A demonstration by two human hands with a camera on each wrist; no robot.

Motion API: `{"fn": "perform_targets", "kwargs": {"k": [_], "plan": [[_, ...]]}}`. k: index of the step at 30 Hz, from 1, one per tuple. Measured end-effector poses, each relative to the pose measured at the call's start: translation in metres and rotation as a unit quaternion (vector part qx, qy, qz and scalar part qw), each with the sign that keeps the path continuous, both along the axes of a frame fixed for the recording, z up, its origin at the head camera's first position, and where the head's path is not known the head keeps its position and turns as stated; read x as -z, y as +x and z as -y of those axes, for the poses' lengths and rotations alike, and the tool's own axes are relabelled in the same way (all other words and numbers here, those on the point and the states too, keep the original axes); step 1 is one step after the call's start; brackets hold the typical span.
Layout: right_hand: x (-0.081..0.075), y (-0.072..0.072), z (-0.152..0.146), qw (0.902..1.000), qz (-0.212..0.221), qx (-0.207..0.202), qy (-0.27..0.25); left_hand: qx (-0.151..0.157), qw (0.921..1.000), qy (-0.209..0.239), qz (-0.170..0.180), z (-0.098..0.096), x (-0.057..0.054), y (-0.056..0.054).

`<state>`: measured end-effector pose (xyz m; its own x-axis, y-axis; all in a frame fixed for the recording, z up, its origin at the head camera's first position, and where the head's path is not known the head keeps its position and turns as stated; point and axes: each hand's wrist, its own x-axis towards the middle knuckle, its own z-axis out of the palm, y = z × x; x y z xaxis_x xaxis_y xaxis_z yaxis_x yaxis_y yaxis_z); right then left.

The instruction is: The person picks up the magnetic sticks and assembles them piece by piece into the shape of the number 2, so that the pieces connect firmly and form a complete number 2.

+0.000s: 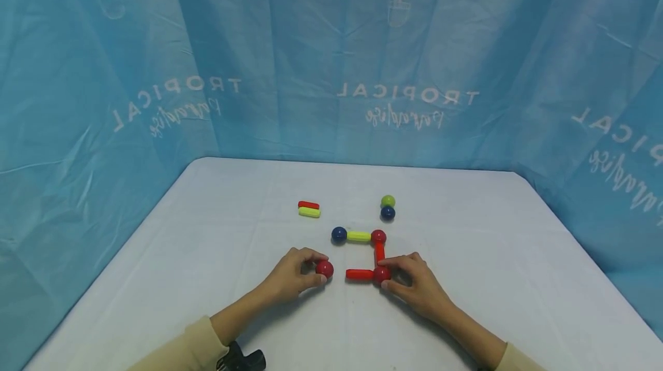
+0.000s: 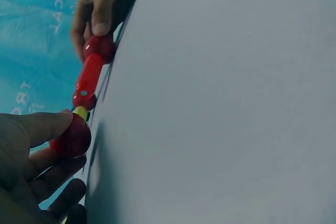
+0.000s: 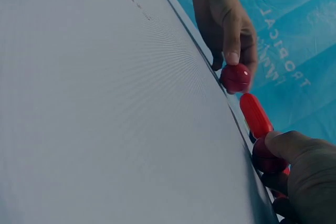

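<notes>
My left hand [image 1: 294, 274] pinches a red ball [image 1: 324, 269] between thumb and fingers, just left of the free end of a red rod [image 1: 359, 274]. A small gap parts ball and rod. My right hand [image 1: 418, 286] pinches another red ball [image 1: 381, 274], into which that rod fits. From this ball a second red rod [image 1: 380, 253] runs away to a far red ball [image 1: 378, 237]. A yellow-green rod [image 1: 358, 236] joins the far ball to a dark blue ball [image 1: 339, 235], so the joined pieces form three sides of a square. In the right wrist view the red rod [image 3: 256, 115] points at the left hand's ball.
Behind the joined pieces, a loose red rod [image 1: 308, 205] and a yellow-green rod [image 1: 309, 212] lie side by side. To their right sit a green ball [image 1: 388, 201] and a dark blue ball [image 1: 387, 213]. A blue printed curtain [image 1: 311, 43] hangs behind the white table [image 1: 248, 187].
</notes>
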<state>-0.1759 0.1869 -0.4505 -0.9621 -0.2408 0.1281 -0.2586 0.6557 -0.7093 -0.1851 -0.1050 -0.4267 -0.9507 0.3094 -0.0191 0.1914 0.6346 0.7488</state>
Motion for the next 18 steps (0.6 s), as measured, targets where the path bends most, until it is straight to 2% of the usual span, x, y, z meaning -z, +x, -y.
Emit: {"fn": "perform_targets", "kwargs": {"k": [8, 18], "plan": [[0.001, 0.002, 0.001, 1.0, -0.001, 0.005, 0.003, 0.021, 0.9997, 0.001, -0.01, -0.009, 0.003, 0.005], [0.0, 0.001, 0.0, 0.9999, -0.013, -0.001, 0.008, 0.03, 0.9995, 0.002, -0.009, -0.019, 0.001, 0.003]]}}
